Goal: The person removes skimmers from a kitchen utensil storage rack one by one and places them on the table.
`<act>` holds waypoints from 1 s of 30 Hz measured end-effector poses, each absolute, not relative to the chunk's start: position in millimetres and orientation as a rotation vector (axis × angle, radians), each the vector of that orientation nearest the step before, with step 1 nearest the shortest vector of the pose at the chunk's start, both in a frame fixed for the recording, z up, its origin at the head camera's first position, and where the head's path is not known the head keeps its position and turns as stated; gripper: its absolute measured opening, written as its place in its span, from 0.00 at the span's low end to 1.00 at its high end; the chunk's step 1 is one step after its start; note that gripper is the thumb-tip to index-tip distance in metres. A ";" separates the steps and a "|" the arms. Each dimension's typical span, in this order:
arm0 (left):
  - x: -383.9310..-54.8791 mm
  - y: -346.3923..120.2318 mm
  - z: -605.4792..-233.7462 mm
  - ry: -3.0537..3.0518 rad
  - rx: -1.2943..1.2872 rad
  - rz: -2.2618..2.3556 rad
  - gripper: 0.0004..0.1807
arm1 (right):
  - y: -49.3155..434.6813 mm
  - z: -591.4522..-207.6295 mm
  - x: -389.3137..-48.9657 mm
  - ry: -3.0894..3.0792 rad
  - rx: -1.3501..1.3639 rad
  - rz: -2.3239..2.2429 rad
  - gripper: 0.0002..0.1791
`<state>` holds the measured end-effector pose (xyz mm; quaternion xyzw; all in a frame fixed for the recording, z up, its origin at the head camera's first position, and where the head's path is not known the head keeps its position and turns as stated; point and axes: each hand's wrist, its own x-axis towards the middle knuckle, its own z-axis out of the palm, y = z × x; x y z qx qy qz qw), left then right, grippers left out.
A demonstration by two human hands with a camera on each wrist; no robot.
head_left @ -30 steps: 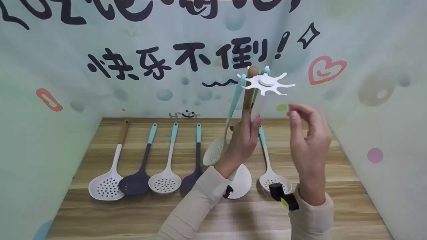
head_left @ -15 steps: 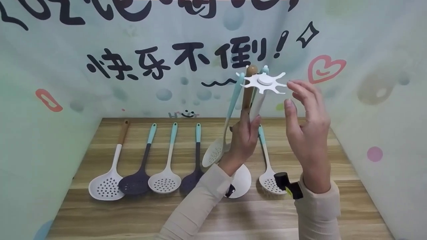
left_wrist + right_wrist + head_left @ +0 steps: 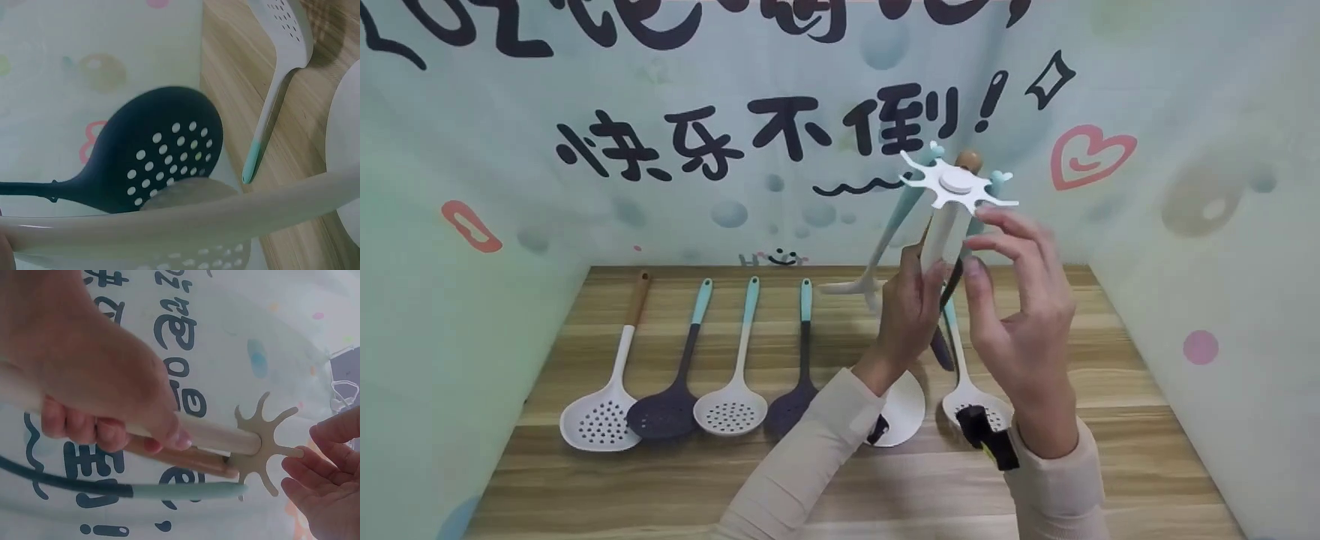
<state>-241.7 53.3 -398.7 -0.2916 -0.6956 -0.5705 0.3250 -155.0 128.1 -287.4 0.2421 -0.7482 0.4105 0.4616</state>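
Observation:
My left hand (image 3: 907, 315) grips the white pole (image 3: 941, 240) of a utensil stand. A white ring of hooks (image 3: 956, 182) tops the pole, and its round white base (image 3: 906, 412) is partly hidden behind my left sleeve. From the hooks hang a wooden handle (image 3: 197, 461), a teal handle (image 3: 901, 217) with a pale head, and a dark skimmer (image 3: 163, 146) with a teal handle. Pale utensil heads cross the left wrist view, their kinds unclear. With fingers apart and bent, my right hand (image 3: 1027, 300) touches a hook tip at the ring's right side.
On the wooden table (image 3: 675, 487) lie a white slotted turner (image 3: 600, 420), a dark skimmer (image 3: 660, 412), a white skimmer (image 3: 731, 409) and another dark utensil (image 3: 791, 401). Right of the base lies a pale skimmer (image 3: 967, 394). A printed cloth backdrop (image 3: 735, 210) stands behind.
The ring has turned with its utensils: the wooden handle has shifted right, and the pale head has swung back to edge-on. My right hand has moved left to the hooks. My left hand keeps its grip.

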 end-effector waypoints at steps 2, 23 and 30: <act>-243.0 54.4 -400.2 -1.821 -0.757 -1.493 0.28 | 123.0 -288.7 -153.7 -1.838 0.657 1.020 0.09; -241.8 53.1 -397.0 -1.855 -0.733 -1.444 0.27 | 163.6 -328.7 -154.6 -1.880 0.486 1.449 0.15; -240.7 51.8 -396.1 -1.857 -0.764 -1.477 0.26 | 175.2 -373.9 -167.8 -2.091 0.453 1.624 0.23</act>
